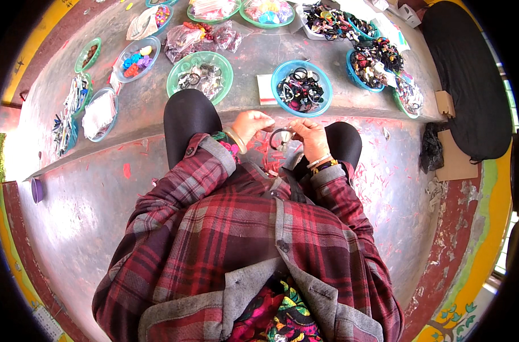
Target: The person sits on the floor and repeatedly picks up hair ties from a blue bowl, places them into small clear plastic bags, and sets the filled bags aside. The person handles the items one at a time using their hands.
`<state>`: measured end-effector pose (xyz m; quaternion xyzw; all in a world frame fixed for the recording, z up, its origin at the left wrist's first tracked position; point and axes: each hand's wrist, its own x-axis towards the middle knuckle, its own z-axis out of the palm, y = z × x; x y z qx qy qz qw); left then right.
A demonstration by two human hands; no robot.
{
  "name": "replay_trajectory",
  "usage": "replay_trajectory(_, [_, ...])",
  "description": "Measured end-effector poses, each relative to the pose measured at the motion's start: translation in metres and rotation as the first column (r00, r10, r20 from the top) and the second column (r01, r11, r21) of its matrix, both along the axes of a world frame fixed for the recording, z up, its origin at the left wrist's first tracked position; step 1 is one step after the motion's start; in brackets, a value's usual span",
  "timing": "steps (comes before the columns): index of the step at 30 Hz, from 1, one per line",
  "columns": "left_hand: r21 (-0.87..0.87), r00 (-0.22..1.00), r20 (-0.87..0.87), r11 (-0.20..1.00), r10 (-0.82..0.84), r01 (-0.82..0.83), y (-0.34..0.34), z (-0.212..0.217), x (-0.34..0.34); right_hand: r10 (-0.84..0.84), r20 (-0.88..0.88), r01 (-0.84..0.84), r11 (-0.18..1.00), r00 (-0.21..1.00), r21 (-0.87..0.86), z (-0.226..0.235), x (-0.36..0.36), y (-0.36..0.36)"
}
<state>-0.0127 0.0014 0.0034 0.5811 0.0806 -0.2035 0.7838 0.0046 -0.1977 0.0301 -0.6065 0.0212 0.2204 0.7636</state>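
Between the knees, over the red floor [100, 194], the left hand [249, 124] and right hand [309, 137] each pinch a side of a black hair tie [280, 137]. Keeping it taut and close would, I judge, steady the fiddly work; the blue bowl [322, 102] of ties sits just ahead.

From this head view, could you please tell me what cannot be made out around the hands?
- Head view: the black ring between left hand and right hand is too small to identify; fingers cover part of it.
- Blue bowl: contents too small to sort.
- Lap: hidden by the plaid jacket.
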Motion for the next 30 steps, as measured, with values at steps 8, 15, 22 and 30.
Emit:
replay_trajectory(8, [-0.241,0.984,-0.161,0.970,-0.076,0.036,-0.011,0.018,-0.010,-0.203,-0.126,0.215,0.972,0.971,0.093,-0.004,0.006,-0.004])
replay_trajectory(15, [-0.256,0.988,-0.113,0.964,-0.108,0.076,-0.015,0.018,-0.013,-0.184,-0.112,0.192,0.979,0.976,0.066,-0.007,0.007,0.000])
replay_trajectory(22, [-0.086,0.996,-0.067,0.995,-0.061,0.055,-0.013,0.007,-0.010,-0.271,0.001,0.271,0.961,0.963,-0.053,-0.005,0.005,0.001])
replay_trajectory(30, [-0.061,0.920,-0.206,0.934,0.333,-0.352,0.014,-0.014,0.008,-0.332,-0.090,0.334,0.943,0.939,0.005,-0.003,0.011,-0.006])
